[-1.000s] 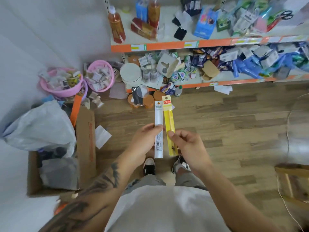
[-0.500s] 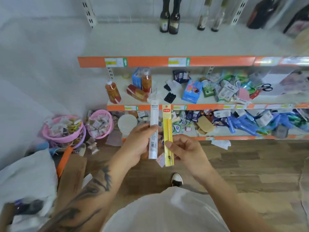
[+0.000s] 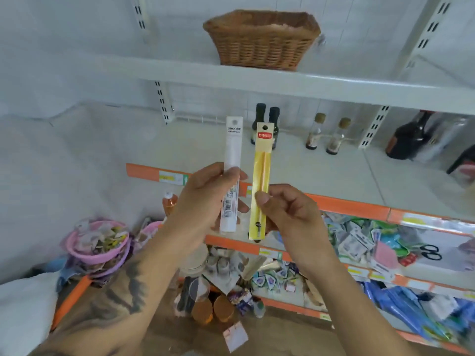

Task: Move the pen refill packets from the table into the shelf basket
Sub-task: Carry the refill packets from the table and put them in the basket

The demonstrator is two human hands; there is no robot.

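Right now my left hand (image 3: 205,201) pinches the white packet (image 3: 231,176) between thumb and fingers, about halfway down its length, and holds it upright. My right hand (image 3: 290,217) pinches the yellow packet (image 3: 260,183) the same way, thumb pressed on its front and the other fingers curled behind. I see the two packets side by side, nearly parallel and close, with a narrow gap between them, the white one a little higher. Both are up in the air in front of the shelves, well below the basket (image 3: 262,39). That wicker basket sits on the top white shelf (image 3: 359,86), above the packets and slightly to their right. On the shelf behind the packets stand two dark bottles (image 3: 267,124).
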